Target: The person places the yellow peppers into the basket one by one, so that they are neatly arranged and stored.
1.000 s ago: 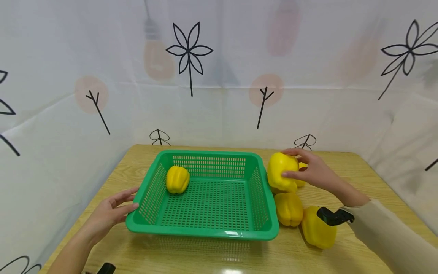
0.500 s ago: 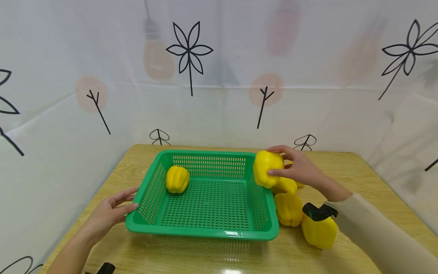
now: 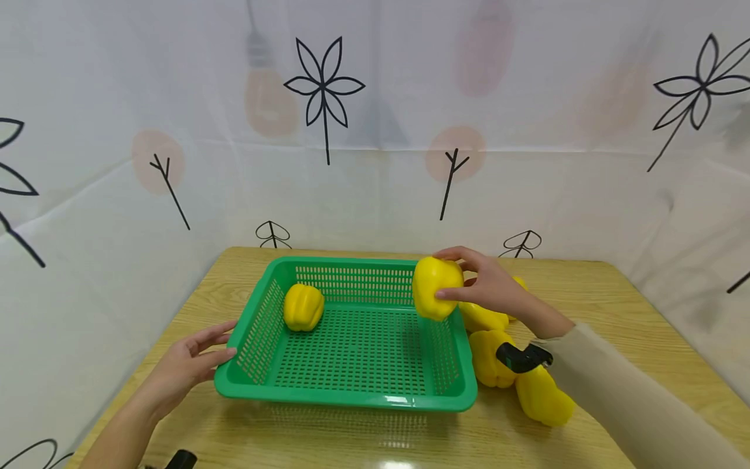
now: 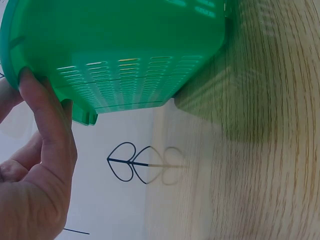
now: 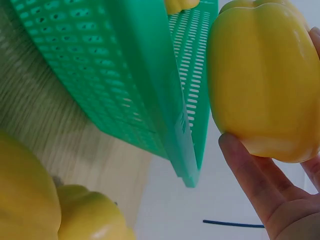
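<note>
Over the right end of the green basket (image 3: 351, 400), my right hand (image 3: 489, 286) holds a yellow bell pepper (image 3: 435, 290), thumb on its near side and fingers behind. In the right wrist view this bell pepper (image 5: 262, 80) is raised beside the basket's rim (image 5: 150, 75), its far side hidden. My left hand (image 3: 184, 365) touches the basket's left rim with its fingertips, fingers loosely extended; the left wrist view shows them against the green rim (image 4: 10, 45). Another yellow bell pepper (image 3: 303, 307) lies inside the basket at the back left.
Several more yellow peppers lie on the wooden table (image 3: 586, 306) right of the basket, among them a near pepper (image 3: 543, 397) and a pepper (image 3: 491, 358) close to the basket wall. A patterned white curtain (image 3: 375, 195) hangs behind the table.
My right hand has carried the bell pepper leftward from beside the basket, across its right rim, to above its interior. The left hand and basket stay in place.
</note>
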The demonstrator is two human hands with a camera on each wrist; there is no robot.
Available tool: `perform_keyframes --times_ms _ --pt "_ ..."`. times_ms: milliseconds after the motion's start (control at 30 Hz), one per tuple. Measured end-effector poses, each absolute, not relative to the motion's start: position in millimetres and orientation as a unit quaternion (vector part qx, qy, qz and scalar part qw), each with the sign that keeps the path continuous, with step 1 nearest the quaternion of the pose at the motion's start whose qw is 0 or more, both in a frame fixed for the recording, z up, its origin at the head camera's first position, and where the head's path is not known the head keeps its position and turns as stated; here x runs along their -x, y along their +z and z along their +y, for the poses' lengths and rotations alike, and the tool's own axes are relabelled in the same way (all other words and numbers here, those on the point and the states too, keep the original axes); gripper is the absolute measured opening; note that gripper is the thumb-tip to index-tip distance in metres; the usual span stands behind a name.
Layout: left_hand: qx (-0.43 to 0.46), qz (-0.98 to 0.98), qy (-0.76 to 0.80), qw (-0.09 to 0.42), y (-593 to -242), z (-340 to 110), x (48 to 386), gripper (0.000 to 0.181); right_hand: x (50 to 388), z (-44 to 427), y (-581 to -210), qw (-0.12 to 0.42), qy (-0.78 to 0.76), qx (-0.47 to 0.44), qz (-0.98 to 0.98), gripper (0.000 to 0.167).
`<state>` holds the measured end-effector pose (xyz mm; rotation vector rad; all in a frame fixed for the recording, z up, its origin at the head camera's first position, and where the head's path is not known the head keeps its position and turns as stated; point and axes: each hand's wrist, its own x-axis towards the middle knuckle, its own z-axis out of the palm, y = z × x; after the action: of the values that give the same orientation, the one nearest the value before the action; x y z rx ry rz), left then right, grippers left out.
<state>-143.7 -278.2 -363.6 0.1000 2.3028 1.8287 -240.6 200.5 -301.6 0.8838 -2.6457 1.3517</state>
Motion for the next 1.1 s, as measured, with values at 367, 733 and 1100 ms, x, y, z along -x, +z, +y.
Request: perform_keyframes --times_ms 367,733,1100 --pt "-0.034 0.778 0.619 0.103 -363.4 -278.3 144.0 0.064 247.4 177.7 -300.1 0.0 0.443 -0.283 -0.851 0.057" --pt "-0.036 0.78 0.616 0.102 -362.3 -277.8 143.5 0.064 253.6 158.0 -300.0 -0.003 0.45 -0.31 -0.838 0.057" --pt "-0.034 0.781 0.616 0.1 -362.6 -276.9 144.2 0.062 258.6 135.4 -300.0 -0.009 0.455 -0.326 -0.829 0.057"
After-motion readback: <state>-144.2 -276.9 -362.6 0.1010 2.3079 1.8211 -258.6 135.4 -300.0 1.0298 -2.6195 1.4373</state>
